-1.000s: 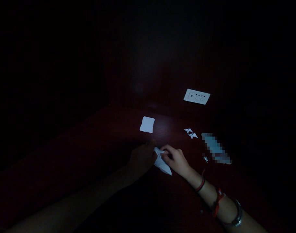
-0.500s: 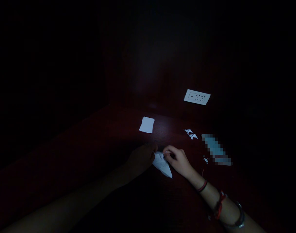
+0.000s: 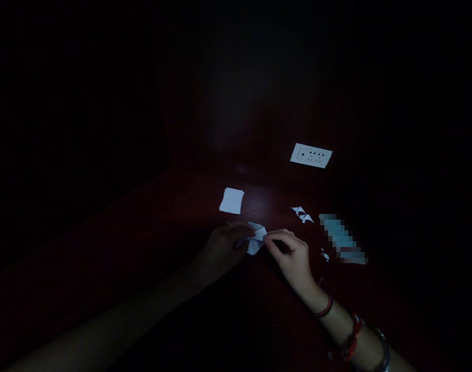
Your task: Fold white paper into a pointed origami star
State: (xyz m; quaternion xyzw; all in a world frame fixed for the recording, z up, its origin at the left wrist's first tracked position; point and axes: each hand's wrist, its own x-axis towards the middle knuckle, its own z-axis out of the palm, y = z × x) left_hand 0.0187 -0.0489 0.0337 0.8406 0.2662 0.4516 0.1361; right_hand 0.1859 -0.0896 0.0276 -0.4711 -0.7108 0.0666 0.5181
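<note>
The scene is very dark. A small folded piece of white paper (image 3: 256, 239) sits between my two hands just above a dark red-brown table (image 3: 143, 243). My left hand (image 3: 224, 248), with a ring on one finger, pinches the paper's left side. On the paper's right edge my right hand (image 3: 292, 256) is closed in a pinch. Red bands and a metal bracelet circle my right wrist.
A small stack of white paper squares (image 3: 232, 200) lies beyond my hands. To the right lie folded paper bits (image 3: 302, 214), a tiny scrap (image 3: 324, 254) and a blurred teal object (image 3: 342, 239). A white wall socket (image 3: 311, 155) sits on the back panel.
Both hands have lifted and turned the paper; it now looks smaller and more folded and sits farther from me. My right hand shifted from pressing it to pinching its right edge.
</note>
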